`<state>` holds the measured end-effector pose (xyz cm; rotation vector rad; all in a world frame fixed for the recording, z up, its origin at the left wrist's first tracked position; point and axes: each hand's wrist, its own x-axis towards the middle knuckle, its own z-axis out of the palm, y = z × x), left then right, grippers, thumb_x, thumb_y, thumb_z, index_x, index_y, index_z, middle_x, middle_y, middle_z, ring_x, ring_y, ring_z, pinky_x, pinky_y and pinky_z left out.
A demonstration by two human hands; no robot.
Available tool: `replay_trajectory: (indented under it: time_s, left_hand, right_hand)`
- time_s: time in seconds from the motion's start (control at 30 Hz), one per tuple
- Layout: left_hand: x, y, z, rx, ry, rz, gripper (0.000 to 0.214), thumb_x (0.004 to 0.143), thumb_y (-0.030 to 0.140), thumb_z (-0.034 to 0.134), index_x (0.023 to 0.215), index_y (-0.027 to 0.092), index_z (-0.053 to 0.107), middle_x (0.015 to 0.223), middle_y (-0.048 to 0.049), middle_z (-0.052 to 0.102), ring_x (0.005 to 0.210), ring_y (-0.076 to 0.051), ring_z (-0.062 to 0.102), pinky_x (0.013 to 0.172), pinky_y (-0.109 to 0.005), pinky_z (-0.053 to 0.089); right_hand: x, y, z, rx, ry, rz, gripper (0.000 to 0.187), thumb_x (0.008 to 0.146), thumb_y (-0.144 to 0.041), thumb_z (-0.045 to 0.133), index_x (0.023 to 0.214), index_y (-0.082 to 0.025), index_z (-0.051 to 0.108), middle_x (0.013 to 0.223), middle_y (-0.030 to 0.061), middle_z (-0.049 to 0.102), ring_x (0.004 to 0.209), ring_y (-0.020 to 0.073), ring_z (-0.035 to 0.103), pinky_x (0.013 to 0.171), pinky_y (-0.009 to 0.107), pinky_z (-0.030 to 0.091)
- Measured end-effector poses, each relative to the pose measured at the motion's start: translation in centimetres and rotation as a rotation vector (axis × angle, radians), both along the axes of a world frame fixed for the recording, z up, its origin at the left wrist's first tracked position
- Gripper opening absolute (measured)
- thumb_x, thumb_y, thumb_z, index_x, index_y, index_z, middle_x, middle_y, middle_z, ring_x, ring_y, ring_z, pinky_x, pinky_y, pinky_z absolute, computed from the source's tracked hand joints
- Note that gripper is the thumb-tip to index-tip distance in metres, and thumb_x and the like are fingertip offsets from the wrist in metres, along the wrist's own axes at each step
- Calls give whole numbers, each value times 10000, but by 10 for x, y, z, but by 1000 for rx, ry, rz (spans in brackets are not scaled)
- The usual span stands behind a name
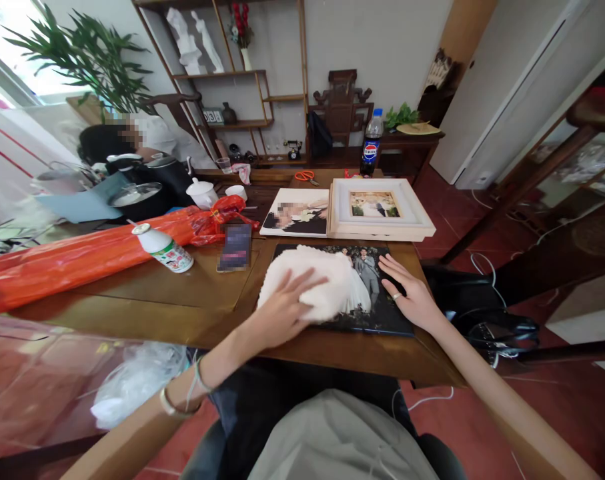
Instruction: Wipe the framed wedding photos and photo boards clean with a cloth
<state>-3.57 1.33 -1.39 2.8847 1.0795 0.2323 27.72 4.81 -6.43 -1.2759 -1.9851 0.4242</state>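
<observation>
A dark photo panel (389, 313) with a couple in wedding clothes lies flat near the table's front edge. Over its left part a fluffy white cloth (327, 273) is spread, hiding that side of the picture. My left hand (287, 307) rests on top of the cloth with its fingers spread flat. On the panel's right side lies my right hand (407, 293), a ring on one finger, its fingers stretched out beside the pictured figure.
Behind the panel lie a white-framed photo (417, 217) and another photo print (302, 230). To the left are a phone (235, 247), a white bottle (162, 250) and a long orange-wrapped bundle (92, 250). Farther back stand a Pepsi bottle (371, 143) and orange-handled scissors (306, 177). Someone sits at far left.
</observation>
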Motion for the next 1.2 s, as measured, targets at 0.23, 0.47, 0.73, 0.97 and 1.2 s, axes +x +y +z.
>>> replay_trajectory:
  time_s: [0.23,0.47,0.73,0.97,1.2]
  left_hand:
    - [-26,43,-6,79,-7,185,286,964,238,428,950,154,701,1490,-90,404,1447,-279,207,1159,-540,206]
    - [-39,-42,-12,38,-37,75,308,873,183,483,626,201,665,1534,16,319,1460,-292,148,1190,-554,70]
    - [-39,-27,-1,-12,8,73,289,888,178,458,739,194,705,1539,-11,316,1448,-299,198,1171,-565,161]
    - [-7,42,-7,115,-3,362,308,975,293,419,1079,157,675,1494,-93,399,1412,-354,274,1098,-606,296]
    - [41,-21,-8,41,20,73,184,876,273,576,867,207,747,1564,-42,256,1429,-407,184,1105,-678,204]
  right_hand:
    - [0,1,-2,16,11,9,395,936,-326,490,1314,-248,570,1424,70,515,1385,242,384,1145,530,318]
    - [-1,-1,-1,4,32,19,396,936,-335,486,1312,-250,575,1419,64,522,1384,251,386,1150,524,309]
    - [-2,-2,0,2,22,26,396,936,-325,481,1309,-237,578,1416,70,524,1384,242,386,1150,514,320]
    - [-2,-3,1,9,42,26,391,930,-321,494,1304,-248,580,1413,67,528,1377,250,397,1144,528,321]
    - [-1,-2,1,8,24,29,397,936,-328,483,1316,-257,572,1413,56,527,1378,251,395,1148,523,323]
